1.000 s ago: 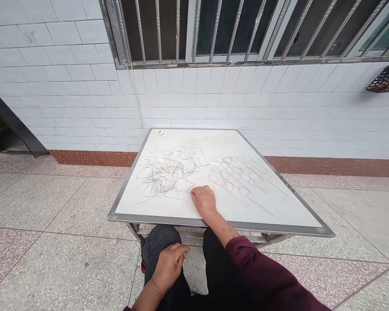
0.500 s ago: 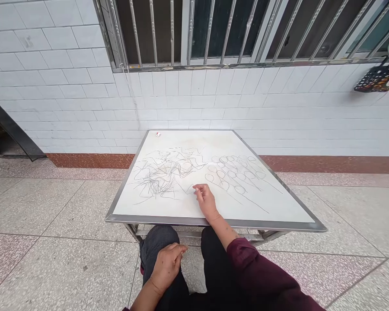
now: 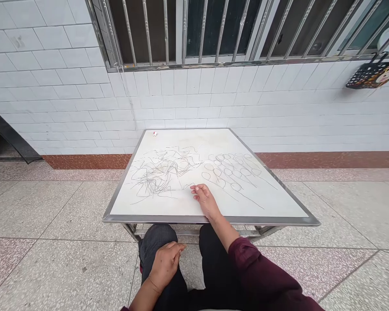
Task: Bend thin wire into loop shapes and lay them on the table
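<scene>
Over the near middle of the white table (image 3: 178,207), my right hand (image 3: 205,202) has its thumb and fingers bent together at the end of a thin dark wire (image 3: 185,188). The fingertips partly hide that wire. Left of the hand lies a loose tangle of thin wires (image 3: 155,181). On the right are several wires (image 3: 236,187) formed into round loops, some with long straight tails toward the near right. My left hand (image 3: 165,264) rests on my left thigh, back up, fingers loosely laid over the leg, holding nothing I can see.
A small white and red item (image 3: 154,134) sits at the table's far left corner. A metal rim (image 3: 210,219) edges the table. Behind stand a tiled wall (image 3: 181,101) and a barred window (image 3: 210,34). A patterned bag (image 3: 372,75) hangs at the right.
My right hand's fingers have spread a little and it stays near the same place on the table. The view has shifted slightly right. My left hand has not moved.
</scene>
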The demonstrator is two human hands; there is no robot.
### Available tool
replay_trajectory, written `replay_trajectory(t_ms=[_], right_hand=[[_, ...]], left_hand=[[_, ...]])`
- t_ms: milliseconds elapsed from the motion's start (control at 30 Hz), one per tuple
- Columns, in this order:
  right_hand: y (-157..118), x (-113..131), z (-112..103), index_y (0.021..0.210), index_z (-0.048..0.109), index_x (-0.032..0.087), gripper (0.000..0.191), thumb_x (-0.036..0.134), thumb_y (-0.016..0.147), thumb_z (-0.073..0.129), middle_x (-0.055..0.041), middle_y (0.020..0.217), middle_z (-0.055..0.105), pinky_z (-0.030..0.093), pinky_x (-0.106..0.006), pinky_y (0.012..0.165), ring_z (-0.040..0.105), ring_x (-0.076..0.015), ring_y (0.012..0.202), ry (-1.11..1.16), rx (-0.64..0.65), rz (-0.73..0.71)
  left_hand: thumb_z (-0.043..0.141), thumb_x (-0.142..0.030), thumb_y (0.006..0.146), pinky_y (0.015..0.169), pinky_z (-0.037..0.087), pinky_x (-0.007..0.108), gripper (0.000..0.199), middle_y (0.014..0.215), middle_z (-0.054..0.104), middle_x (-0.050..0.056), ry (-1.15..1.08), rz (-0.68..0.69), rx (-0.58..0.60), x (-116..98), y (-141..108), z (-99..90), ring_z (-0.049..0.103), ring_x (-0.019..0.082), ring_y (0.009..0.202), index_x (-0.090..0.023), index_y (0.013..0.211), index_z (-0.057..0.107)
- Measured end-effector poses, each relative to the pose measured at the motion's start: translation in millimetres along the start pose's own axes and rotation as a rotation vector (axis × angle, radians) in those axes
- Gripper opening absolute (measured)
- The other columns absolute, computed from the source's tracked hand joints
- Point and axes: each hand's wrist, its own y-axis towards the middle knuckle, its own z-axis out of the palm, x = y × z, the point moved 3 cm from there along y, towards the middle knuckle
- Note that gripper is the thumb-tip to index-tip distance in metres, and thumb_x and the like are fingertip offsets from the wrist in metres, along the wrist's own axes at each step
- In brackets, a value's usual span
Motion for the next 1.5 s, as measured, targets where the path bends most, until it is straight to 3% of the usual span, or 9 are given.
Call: replay_trajectory(t_ms=[267, 433, 833, 933, 1033, 1100, 1200, 1333, 1500], right_hand=[[-11.1, 3.7, -6.1, 0.087, 0.051, 0.021, 0.030, 0.045, 0.075, 0.064, -0.0026, 0.088, 0.064, 0.035, -0.021, 0.049, 0.048, -0.0089, 0.059, 0.161, 0.009, 0.165], [-15.0, 5.5, -8.7, 0.108, 0.054, 0.023, 0.040, 0.038, 0.073, 0.066, 0.0006, 0.079, 0.064, 0.037, -0.021, 0.050, 0.049, -0.0089, 0.058, 0.203, -0.003, 0.243], [-49.8, 15.7, -10.8, 0.102, 0.062, 0.022, 0.031, 0.031, 0.073, 0.067, -0.0008, 0.076, 0.062, 0.032, -0.020, 0.043, 0.046, -0.0087, 0.055, 0.237, 0.031, 0.388], [-66.3, 20.0, -2.2, 0.104, 0.062, 0.023, 0.031, 0.031, 0.075, 0.068, 0.0003, 0.076, 0.059, 0.030, -0.020, 0.044, 0.045, -0.0087, 0.056, 0.355, 0.099, 0.398], [-85.3, 21.2, 12.5, 0.106, 0.061, 0.024, 0.032, 0.032, 0.077, 0.069, 0.0013, 0.075, 0.056, 0.028, -0.019, 0.044, 0.043, -0.0082, 0.057, 0.476, 0.191, 0.433], [-97.7, 20.3, 23.4, 0.108, 0.060, 0.024, 0.032, 0.031, 0.078, 0.069, 0.0018, 0.075, 0.054, 0.028, -0.018, 0.044, 0.042, -0.0075, 0.058, 0.535, 0.256, 0.476], [-111.7, 18.9, 36.6, 0.106, 0.060, 0.024, 0.030, 0.032, 0.079, 0.069, 0.0022, 0.074, 0.054, 0.029, -0.018, 0.047, 0.043, -0.0069, 0.059, 0.569, 0.333, 0.517], [-119.8, 17.0, 43.7, 0.100, 0.061, 0.023, 0.026, 0.036, 0.079, 0.070, 0.0016, 0.075, 0.058, 0.035, -0.019, 0.053, 0.047, -0.0077, 0.061, 0.534, 0.355, 0.514], [-120.3, 13.7, 42.4, 0.094, 0.060, 0.023, 0.024, 0.038, 0.078, 0.070, 0.0015, 0.077, 0.060, 0.037, -0.020, 0.056, 0.049, -0.0081, 0.063, 0.540, 0.309, 0.496]], left_hand=[[0.040, -0.009, 0.089, 0.081, 0.050, 0.029, 0.034, 0.095, 0.069, 0.003, 0.006, -0.012, 0.006, 2.1, -1.3, 0.7, 0.063, 0.016, 0.086, -0.024, 0.105, 0.065], [0.040, -0.010, 0.089, 0.080, 0.050, 0.029, 0.034, 0.095, 0.069, 0.003, -0.013, -0.017, 0.020, 4.1, -1.0, 2.4, 0.063, 0.017, 0.086, -0.024, 0.105, 0.065], [0.044, -0.018, 0.090, 0.085, 0.049, 0.033, 0.028, 0.097, 0.070, 0.004, -0.195, -0.089, -0.004, 3.8, 0.0, 1.0, 0.063, 0.019, 0.090, -0.025, 0.102, 0.069], [0.047, -0.026, 0.091, 0.078, 0.052, 0.031, 0.026, 0.095, 0.070, 0.006, -0.294, -0.160, -0.043, 5.1, 2.2, 1.9, 0.065, 0.018, 0.086, -0.023, 0.104, 0.068], [0.040, -0.033, 0.095, 0.070, 0.055, 0.029, 0.035, 0.100, 0.070, 0.009, -0.406, -0.241, -0.084, 1.2, 6.4, -0.6, 0.067, 0.018, 0.084, -0.019, 0.121, 0.059], [0.037, -0.035, 0.096, 0.074, 0.055, 0.030, 0.041, 0.108, 0.068, 0.011, -0.530, -0.297, -0.133, -5.4, 9.9, -6.1, 0.066, 0.018, 0.090, -0.019, 0.132, 0.048], [0.045, -0.037, 0.094, 0.085, 0.051, 0.034, 0.044, 0.117, 0.064, 0.011, -0.819, -0.396, -0.264, -17.6, 14.2, -17.6, 0.062, 0.019, 0.100, -0.020, 0.134, 0.047], [0.051, -0.039, 0.090, 0.084, 0.049, 0.033, 0.042, 0.116, 0.064, 0.012, -0.981, -0.448, -0.421, -30.8, 15.8, -31.1, 0.061, 0.021, 0.101, -0.019, 0.127, 0.055], [0.058, -0.032, 0.086, 0.083, 0.048, 0.032, 0.042, 0.117, 0.064, 0.011, -1.077, -0.412, -0.444, -37.8, 13.7, -39.9, 0.061, 0.020, 0.100, -0.020, 0.126, 0.057]])
